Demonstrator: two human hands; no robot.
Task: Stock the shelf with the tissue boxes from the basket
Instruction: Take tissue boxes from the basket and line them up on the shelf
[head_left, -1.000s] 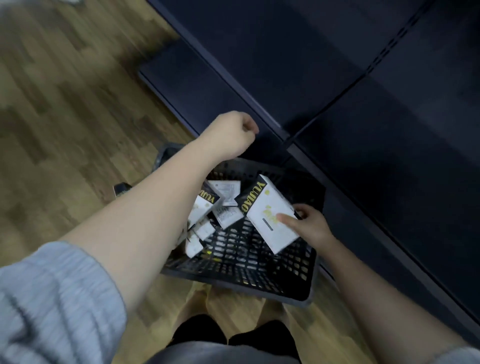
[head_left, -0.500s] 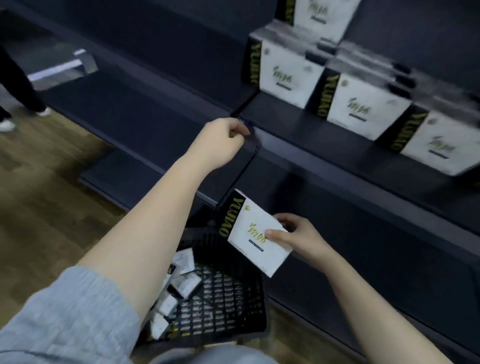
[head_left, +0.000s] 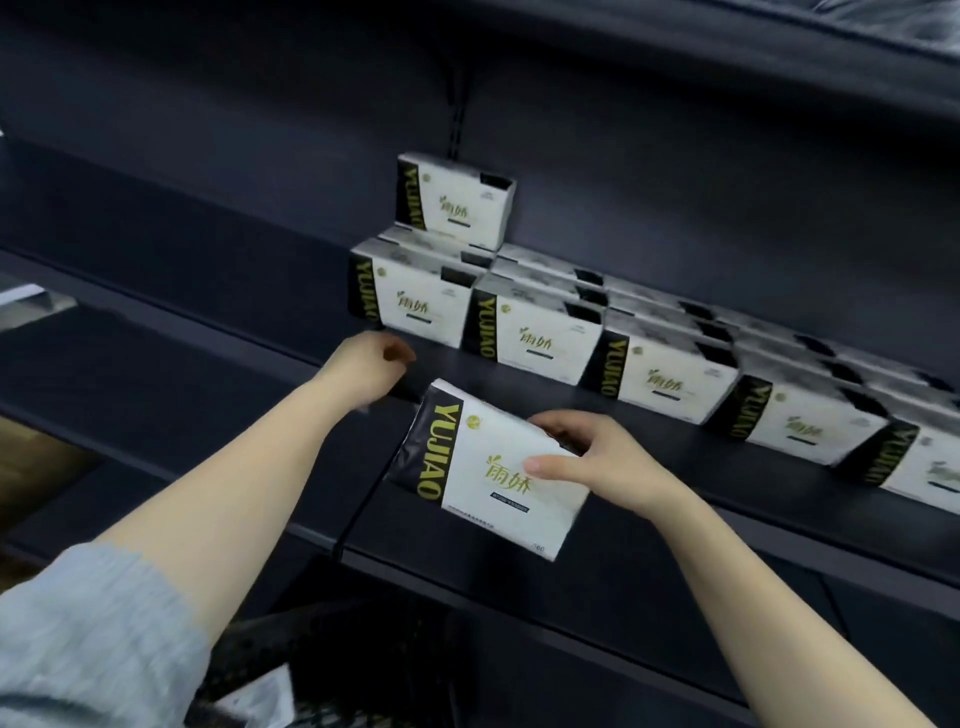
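Note:
My right hand (head_left: 597, 462) grips a white tissue box with a black YUJIAO band (head_left: 488, 467) by its right end and holds it tilted in front of the dark shelf (head_left: 649, 447). A row of several matching tissue boxes (head_left: 535, 332) stands on that shelf, and one more box (head_left: 454, 200) sits on top at the left end. My left hand (head_left: 369, 364) is curled into a fist at the shelf's front edge, just left of the row, with nothing seen in it. The black mesh basket (head_left: 353, 660) is below, mostly hidden by my left arm.
A white pack (head_left: 260, 696) shows blurred in the basket. A lower shelf board (head_left: 571, 587) juts out under the held box. The left shelf section (head_left: 156, 291) is dark and bare. A strip of wooden floor (head_left: 31, 467) shows at the left.
My view has risen from the basket to the shelf. My right hand has lifted the tissue box out of the basket up to shelf height. My left fist stays by the shelf edge.

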